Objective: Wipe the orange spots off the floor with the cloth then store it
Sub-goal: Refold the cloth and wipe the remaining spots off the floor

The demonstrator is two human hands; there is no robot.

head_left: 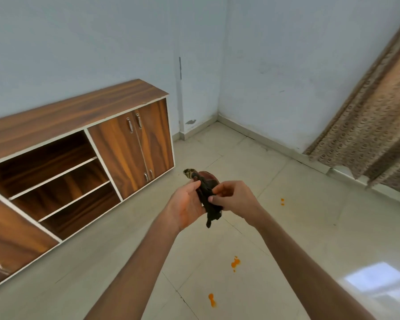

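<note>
I have the cloth bunched at frame centre, held up between both hands, well above the floor. My left hand cups it from the side with fingers loosely curled, while my right hand pinches a fold between thumb and fingertips; I judge this is gathering it into a wad for wiping. The cloth is dark, limp and crumpled, one tail dangling. Three orange spots sit unwiped on the glossy pale tiles, lower right. The wood-grain cabinet at left has open shelves, a likely storage place.
</note>
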